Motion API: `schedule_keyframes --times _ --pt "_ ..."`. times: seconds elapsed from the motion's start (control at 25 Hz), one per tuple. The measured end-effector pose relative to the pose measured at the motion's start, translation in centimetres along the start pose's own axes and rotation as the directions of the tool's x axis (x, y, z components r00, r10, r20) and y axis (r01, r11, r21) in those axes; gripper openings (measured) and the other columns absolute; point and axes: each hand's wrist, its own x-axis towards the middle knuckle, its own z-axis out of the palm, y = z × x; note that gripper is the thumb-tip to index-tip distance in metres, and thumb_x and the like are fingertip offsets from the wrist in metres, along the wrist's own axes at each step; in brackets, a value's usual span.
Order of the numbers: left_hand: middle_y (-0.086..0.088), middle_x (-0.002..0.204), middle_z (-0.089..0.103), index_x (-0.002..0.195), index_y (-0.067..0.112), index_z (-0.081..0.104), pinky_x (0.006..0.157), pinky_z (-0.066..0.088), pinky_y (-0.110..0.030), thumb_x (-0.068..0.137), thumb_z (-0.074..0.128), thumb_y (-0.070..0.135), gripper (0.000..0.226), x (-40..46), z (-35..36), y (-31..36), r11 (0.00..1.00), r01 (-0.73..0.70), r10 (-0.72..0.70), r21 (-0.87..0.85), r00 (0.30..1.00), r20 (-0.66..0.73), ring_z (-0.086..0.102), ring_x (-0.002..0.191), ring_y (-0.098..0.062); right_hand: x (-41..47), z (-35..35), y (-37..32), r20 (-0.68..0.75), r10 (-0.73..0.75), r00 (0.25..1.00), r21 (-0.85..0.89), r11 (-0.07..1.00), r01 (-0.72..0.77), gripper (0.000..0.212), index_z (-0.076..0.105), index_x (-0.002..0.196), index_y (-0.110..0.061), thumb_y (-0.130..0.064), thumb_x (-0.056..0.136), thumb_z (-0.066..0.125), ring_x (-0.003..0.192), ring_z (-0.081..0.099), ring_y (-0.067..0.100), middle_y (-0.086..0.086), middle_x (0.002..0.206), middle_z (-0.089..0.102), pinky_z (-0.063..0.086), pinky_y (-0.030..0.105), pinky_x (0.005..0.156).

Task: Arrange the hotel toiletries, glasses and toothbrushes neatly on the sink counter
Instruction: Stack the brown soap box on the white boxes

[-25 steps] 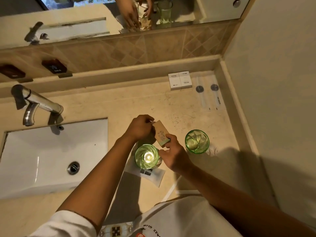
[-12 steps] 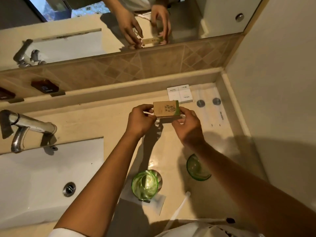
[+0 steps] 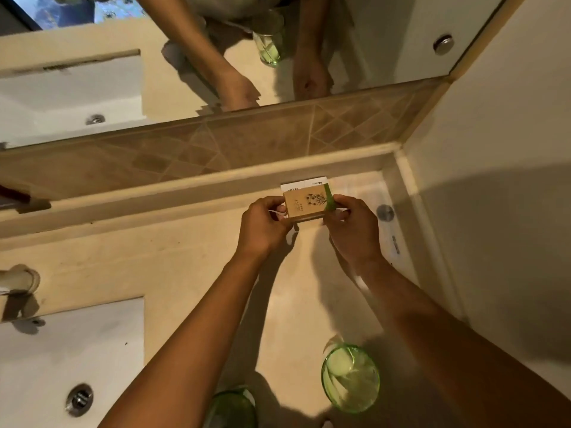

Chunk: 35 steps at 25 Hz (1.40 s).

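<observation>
Head view: both hands reach toward the back of the tabletop (image 3: 173, 261), just below the raised ledge (image 3: 173, 196) under the mirror.
Left hand (image 3: 262, 223): fingers curled, pinching the left end of a small kraft soap box (image 3: 306, 202).
Right hand (image 3: 352, 230): pinching the same box at its right end, by the green band.
Soap box: held flat between the two hands, printed face up, partly over two white hotel boxes (image 3: 304, 184) that lie side by side just beyond the fingertips; whether it already rests on the tabletop cannot be told.
Sachets: clear packets with round dark caps (image 3: 385, 212) lie to the right of the right hand, beside the side wall.
Glasses: one green glass (image 3: 350, 378) stands near the right forearm; a second green glass (image 3: 230, 409) sits under the left forearm at the frame's lower edge. They are well apart from the boxes.
Sink basin (image 3: 71, 350): far to the left of the left arm.
Done, as I judge it: white boxes and sachets look lined up along the back.
In hand: the soap box is being set beside that row.
Left: releasing the box squarely, then likely grouping the glasses; no toothbrush can be made out here.
</observation>
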Motion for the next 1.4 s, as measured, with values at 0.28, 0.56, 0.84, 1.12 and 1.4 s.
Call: schedule_keyframes --times 0.28,0.56,0.84,1.12,1.4 --pt "0.003 0.097 0.068 0.122 0.015 0.071 0.08 0.053 -0.021 0.082 0.072 -0.001 0.043 2.7 0.6 -0.5 0.995 -0.035 0.038 0.092 0.999 -0.036 0.065 0.086 -0.016 2.8 1.5 0.4 -0.008 -0.011 1.0 0.002 1.0 0.011 0.029 0.068 0.115 -0.03 -0.027 0.087 0.069 0.108 0.061 0.019 -0.008 0.113 0.062 0.055 0.04 0.093" --pt "-0.002 0.096 0.068 0.115 0.014 0.073 0.057 0.041 0.001 0.085 0.068 -0.003 0.034 3.5 0.8 -0.8 0.994 -0.042 0.049 0.097 0.997 -0.067 0.061 0.077 -0.011 3.2 2.0 0.6 0.027 0.026 0.999 -0.019 0.999 -0.025 0.037 0.065 0.122 -0.027 -0.019 0.086 0.071 0.112 0.059 0.018 -0.006 0.124 0.06 0.054 0.041 0.097" --pt "0.002 0.095 0.067 0.12 0.012 0.071 0.057 0.042 0.002 0.086 0.07 -0.002 0.036 3.3 1.0 -0.5 0.998 -0.022 0.026 0.054 0.997 -0.073 0.06 0.074 -0.006 3.1 2.0 0.0 -0.005 0.067 0.998 0.016 0.998 -0.067 0.039 0.065 0.126 -0.023 -0.019 0.088 0.069 0.106 0.06 0.013 -0.003 0.124 0.061 0.055 0.037 0.096" --pt "-0.004 0.097 0.068 0.125 0.014 0.065 0.067 0.048 -0.009 0.084 0.07 -0.003 0.044 1.3 0.4 -0.4 0.998 0.026 -0.031 -0.052 0.994 -0.101 0.065 0.079 -0.012 0.9 0.3 -0.1 0.002 0.071 0.997 0.039 0.997 -0.071 0.035 0.061 0.126 -0.023 -0.016 0.092 0.065 0.106 0.06 0.008 -0.004 0.13 0.055 0.053 0.02 0.087" --pt "-0.006 0.083 0.074 0.089 0.014 0.073 0.069 0.061 -0.029 0.095 0.052 -0.002 0.027 -8.3 0.3 -1.8 0.964 0.209 -0.182 -0.162 0.969 0.17 0.071 0.063 -0.01 -6.9 -4.7 3.6 0.209 0.222 0.952 0.128 0.959 -0.252 0.02 0.072 0.101 -0.025 -0.01 0.095 0.06 0.092 0.067 0.008 -0.006 0.102 0.072 0.054 0.023 0.085"
